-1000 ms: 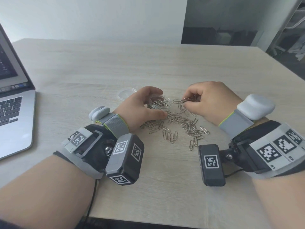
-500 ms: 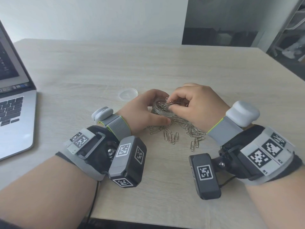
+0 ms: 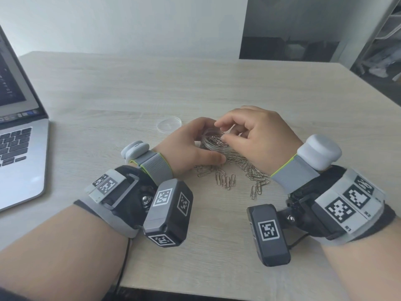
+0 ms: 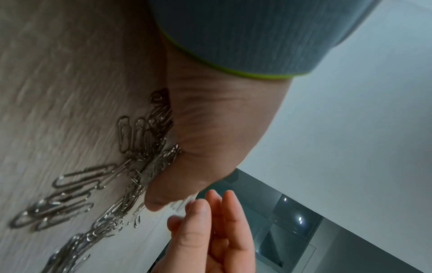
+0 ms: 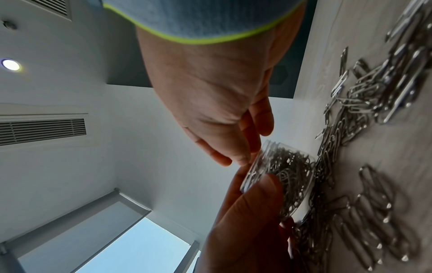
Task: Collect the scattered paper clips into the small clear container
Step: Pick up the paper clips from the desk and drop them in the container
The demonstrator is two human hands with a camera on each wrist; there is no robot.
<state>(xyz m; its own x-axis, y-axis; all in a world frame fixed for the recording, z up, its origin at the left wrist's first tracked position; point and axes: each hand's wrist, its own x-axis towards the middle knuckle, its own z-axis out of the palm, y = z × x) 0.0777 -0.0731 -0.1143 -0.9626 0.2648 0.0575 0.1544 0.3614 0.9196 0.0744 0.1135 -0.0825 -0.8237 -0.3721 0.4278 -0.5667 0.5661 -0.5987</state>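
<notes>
A small clear container (image 3: 213,144) partly filled with silver paper clips stands on the table, and my left hand (image 3: 191,146) grips it, thumb on the near wall and fingers round the far side. The right wrist view shows that thumb on the container (image 5: 287,177). My right hand (image 3: 249,131) hovers just over the rim with its fingers (image 5: 233,155) relaxed and nothing between them. Loose paper clips (image 3: 226,181) lie scattered on the table in front of the container and under the right wrist. The pile of loose paper clips (image 4: 77,184) also shows in the left wrist view.
The container's round clear lid (image 3: 168,125) lies just behind and left of my left hand. An open laptop (image 3: 19,153) takes up the table's left side. The wooden table (image 3: 217,253) has its front edge close below my wrists.
My right hand carried a pinch of clips from the pile leftward to above the container, then spread its fingers; the clips are no longer in it. The left hand stayed on the container.
</notes>
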